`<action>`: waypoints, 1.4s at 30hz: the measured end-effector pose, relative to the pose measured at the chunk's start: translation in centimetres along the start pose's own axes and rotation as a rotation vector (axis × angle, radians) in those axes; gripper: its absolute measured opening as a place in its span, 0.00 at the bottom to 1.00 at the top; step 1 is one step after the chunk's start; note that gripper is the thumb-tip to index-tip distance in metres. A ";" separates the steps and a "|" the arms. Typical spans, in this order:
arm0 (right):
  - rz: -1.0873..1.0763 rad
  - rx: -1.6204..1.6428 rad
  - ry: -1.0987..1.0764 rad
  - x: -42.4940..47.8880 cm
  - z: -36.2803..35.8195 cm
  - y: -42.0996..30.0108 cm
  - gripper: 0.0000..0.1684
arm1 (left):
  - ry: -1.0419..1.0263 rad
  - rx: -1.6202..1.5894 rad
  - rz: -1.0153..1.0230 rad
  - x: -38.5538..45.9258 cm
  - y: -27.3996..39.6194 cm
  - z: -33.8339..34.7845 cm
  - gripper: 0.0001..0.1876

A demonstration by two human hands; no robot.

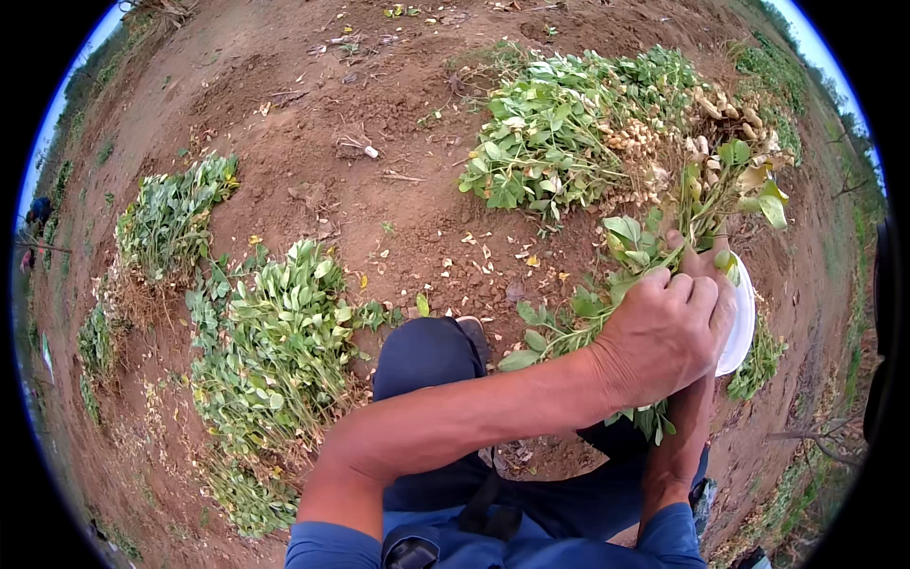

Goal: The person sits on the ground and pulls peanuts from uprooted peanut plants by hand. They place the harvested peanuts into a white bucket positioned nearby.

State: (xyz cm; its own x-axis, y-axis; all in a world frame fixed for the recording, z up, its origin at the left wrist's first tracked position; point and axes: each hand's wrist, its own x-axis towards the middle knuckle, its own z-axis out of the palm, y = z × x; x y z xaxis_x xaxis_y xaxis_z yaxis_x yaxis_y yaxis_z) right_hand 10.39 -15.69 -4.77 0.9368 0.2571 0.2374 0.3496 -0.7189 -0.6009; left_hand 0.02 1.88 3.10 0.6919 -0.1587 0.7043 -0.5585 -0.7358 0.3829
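My left hand is closed around the leafy stems of a peanut plant, over a white plastic container. Behind and partly under it, my right hand grips stems of the same bunch. Leaves stick out to the left of both hands and below them. Just beyond the hands lies a large heap of pulled peanut plants, with pale pods among its roots and larger pods at its right end. My left hand hides much of the container and part of my right hand.
Two more piles of peanut plants lie at the left, a near one and a farther one. Brown soil with dry leaves and bits of shell spreads around. Bare twigs stand at the right edge. My bent knee is in front.
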 end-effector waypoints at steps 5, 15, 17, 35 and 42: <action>0.020 -0.515 -0.274 -6.2 19.4 4.2 0.42 | -0.120 -0.076 0.063 -3.9 4.9 3.8 0.22; 0.120 -0.211 -0.119 -9.4 19.4 4.1 0.37 | -0.545 -0.039 0.148 -4.1 4.6 3.3 0.12; 0.123 -0.365 -0.289 -9.3 20.9 3.7 0.34 | -0.547 -0.030 0.141 -4.3 4.2 3.1 0.12; 0.064 -0.501 -0.541 -9.5 21.1 7.4 0.30 | -0.819 0.166 0.066 -5.3 5.6 6.4 0.10; 0.656 0.846 -0.534 -7.4 12.6 3.0 0.26 | -0.779 0.074 0.200 -4.7 4.6 4.4 0.10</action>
State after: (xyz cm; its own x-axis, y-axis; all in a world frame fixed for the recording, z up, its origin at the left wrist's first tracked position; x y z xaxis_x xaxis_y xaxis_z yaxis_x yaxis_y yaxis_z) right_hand 4.68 -11.64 -17.96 0.7590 0.3798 -0.5288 -0.4851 -0.2118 -0.8484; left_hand -3.83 -3.62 -1.08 0.7172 -0.6854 0.1256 -0.6929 -0.6822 0.2336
